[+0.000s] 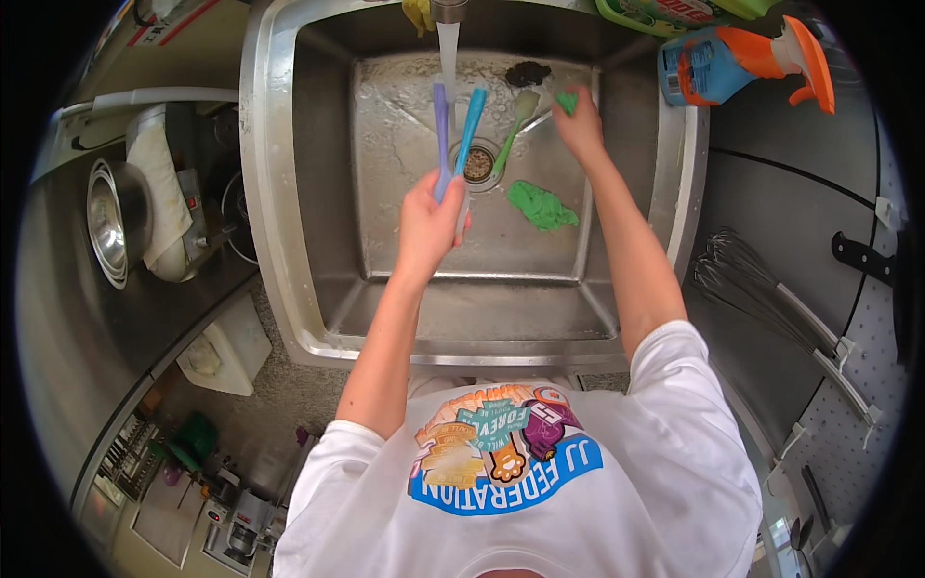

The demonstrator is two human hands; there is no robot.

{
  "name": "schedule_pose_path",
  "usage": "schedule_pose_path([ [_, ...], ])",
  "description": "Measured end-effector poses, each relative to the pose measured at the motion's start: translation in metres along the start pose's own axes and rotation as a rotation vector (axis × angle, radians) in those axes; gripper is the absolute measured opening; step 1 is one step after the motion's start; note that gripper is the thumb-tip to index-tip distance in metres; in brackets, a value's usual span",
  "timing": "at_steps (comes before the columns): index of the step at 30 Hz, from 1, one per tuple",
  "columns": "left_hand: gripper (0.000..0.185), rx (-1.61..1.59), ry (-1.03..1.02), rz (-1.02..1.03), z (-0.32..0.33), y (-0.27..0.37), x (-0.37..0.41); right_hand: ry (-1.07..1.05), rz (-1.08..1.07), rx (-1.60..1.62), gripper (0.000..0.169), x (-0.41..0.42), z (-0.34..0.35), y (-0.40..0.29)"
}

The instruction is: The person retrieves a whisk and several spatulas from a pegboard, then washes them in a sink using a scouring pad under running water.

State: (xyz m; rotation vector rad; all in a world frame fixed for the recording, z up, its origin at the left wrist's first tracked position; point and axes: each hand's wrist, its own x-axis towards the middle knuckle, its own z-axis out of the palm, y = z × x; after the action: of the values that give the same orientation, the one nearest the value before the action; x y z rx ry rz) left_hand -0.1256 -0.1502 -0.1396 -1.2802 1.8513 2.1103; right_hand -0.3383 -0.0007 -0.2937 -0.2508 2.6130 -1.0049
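My left hand (432, 224) grips a purple silicone spatula (441, 137) and a blue one (471, 130), their far ends beside the water stream (448, 58) from the faucet (449, 10). At the sink's upper right, my right hand (579, 124) is closed around a small piece of green material (567, 102). Between the hands, a green-handled spatula or brush (512, 141) with a pale head lies with its handle end by the drain (478, 165). A crumpled green cloth or glove (542, 205) rests on the sink floor below it.
A dark clump (527, 74) lies near the back of the steel sink (679, 209). On the right rim lies a blue and orange spray bottle (723, 65). Whisks (759, 289) and a black-handled knife (863, 258) hang at right. Steel bowls (108, 224) stand at left.
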Motion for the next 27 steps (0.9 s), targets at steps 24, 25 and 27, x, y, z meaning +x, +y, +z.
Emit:
schedule_pose_path([
  [24,0.020,0.158,-0.052,0.076,0.011,-0.001,0.042,-0.363,0.235,1.032,0.021,-0.109,0.056,-0.096],
  [25,0.021,0.100,-0.034,0.071,0.011,-0.003,0.038,-0.307,0.307,0.951,0.020,-0.111,0.054,-0.114],
  [27,0.021,-0.017,0.008,0.057,0.008,-0.011,0.033,-0.167,0.241,0.902,0.019,-0.105,0.081,-0.115],
])
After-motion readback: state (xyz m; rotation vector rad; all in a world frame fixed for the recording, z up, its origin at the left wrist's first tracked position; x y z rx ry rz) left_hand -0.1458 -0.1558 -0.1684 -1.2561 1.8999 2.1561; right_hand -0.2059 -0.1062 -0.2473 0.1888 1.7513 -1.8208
